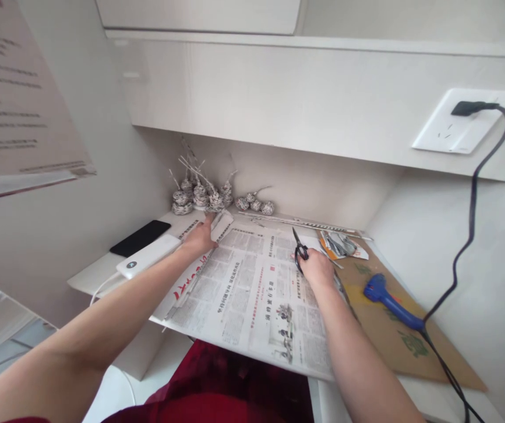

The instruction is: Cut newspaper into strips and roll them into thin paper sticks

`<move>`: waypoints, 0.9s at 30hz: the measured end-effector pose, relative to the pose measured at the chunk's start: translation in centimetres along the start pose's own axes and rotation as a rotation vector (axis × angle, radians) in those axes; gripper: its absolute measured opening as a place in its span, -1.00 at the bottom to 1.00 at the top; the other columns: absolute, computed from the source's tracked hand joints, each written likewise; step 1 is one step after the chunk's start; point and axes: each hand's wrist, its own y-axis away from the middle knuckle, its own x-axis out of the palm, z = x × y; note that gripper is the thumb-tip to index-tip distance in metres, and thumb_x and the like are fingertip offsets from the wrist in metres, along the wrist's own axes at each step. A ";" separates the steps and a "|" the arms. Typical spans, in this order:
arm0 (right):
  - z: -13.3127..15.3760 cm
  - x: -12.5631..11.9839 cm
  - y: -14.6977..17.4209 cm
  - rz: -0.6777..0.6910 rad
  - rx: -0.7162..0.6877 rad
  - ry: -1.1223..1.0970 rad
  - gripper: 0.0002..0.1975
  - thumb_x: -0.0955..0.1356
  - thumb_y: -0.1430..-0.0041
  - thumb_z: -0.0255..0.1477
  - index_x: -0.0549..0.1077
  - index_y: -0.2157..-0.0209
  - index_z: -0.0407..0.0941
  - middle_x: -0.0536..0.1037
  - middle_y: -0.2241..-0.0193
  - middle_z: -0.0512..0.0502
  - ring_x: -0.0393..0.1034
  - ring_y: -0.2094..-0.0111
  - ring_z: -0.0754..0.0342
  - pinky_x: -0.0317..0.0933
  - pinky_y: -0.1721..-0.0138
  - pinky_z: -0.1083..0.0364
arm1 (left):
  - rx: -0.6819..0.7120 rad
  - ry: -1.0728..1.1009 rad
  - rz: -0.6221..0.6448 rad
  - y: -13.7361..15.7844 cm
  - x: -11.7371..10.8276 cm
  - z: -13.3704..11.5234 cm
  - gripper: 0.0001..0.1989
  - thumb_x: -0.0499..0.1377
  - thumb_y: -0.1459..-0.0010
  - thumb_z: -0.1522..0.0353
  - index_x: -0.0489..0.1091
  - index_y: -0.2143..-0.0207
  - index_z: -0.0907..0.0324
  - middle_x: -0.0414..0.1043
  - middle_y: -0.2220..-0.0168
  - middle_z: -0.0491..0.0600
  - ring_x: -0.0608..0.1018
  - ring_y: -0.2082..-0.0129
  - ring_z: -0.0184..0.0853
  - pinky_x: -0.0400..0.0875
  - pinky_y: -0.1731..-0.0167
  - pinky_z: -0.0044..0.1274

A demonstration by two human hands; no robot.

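Spread over the desk is a sheet of newspaper [238, 294] with black and red print. My left hand [200, 236] rests near its far left part, thumb and fingers apart, beside a folded paper edge [223, 222]. Just beyond the fingertips stand several gourd-shaped pieces [199, 195] woven from paper strips, with thin stems sticking up. In my right hand [317, 267] is a pair of scissors [300, 251] with black handles, held over the right side of the newspaper. The blades point away from me and look nearly closed.
A black phone [141, 237] and a white power bank [149, 257] lie at left. Small woven balls [256, 203] and thin paper rods [305, 223] sit at the back. A blue glue gun [391, 302] rests on cardboard [424, 346], its cord running to a wall socket [464, 121].
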 end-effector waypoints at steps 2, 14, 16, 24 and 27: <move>0.0 -0.1 0.0 0.005 -0.003 0.007 -0.54 0.22 -0.18 -0.06 0.52 0.27 -0.14 0.60 0.32 -0.27 0.50 0.23 -0.14 0.22 0.34 0.06 | 0.011 0.010 0.023 -0.2 0.0 0.0 0.07 0.33 0.09 0.29 -0.26 -0.33 0.20 0.35 -0.07 0.31 0.47 -0.02 -0.05 0.30 0.08 -0.44; 0.3 -1.2 0.4 0.065 -0.032 0.096 -0.60 0.29 -0.12 -0.16 0.53 0.24 -0.20 0.59 0.27 -0.33 0.49 0.18 -0.17 0.25 0.27 0.04 | 0.247 -0.111 0.078 1.9 -1.4 -1.5 -0.13 0.15 -0.06 0.48 -0.22 -0.35 0.15 0.50 0.09 0.19 0.55 0.11 -0.10 0.36 0.20 -0.47; 0.3 -1.3 0.4 0.079 -0.029 0.103 -0.63 0.29 -0.11 -0.20 0.54 0.24 -0.20 0.59 0.26 -0.34 0.49 0.18 -0.16 0.25 0.26 0.05 | 0.274 -0.120 0.117 2.2 -1.4 -1.7 -0.10 0.15 -0.05 0.48 -0.27 -0.35 0.12 0.51 0.11 0.17 0.57 0.15 -0.11 0.37 0.23 -0.47; 0.4 -1.5 0.5 0.086 -0.021 0.096 -0.66 0.32 -0.09 -0.24 0.57 0.27 -0.20 0.60 0.27 -0.34 0.49 0.19 -0.17 0.26 0.25 0.04 | 0.094 -0.058 0.186 1.0 -0.6 -1.3 -0.24 0.28 0.04 0.35 0.14 -0.21 0.36 0.41 -0.03 0.31 0.45 -0.04 0.02 0.32 0.04 -0.37; 0.7 -1.3 0.5 -0.011 -0.073 0.002 -0.67 0.30 -0.13 -0.27 0.58 0.27 -0.20 0.60 0.28 -0.33 0.48 0.18 -0.17 0.26 0.19 0.01 | 0.076 0.002 0.200 0.7 -1.0 -1.3 -0.44 0.31 0.10 0.37 0.39 0.00 0.34 0.43 -0.02 0.28 0.43 -0.06 0.04 0.31 0.01 -0.37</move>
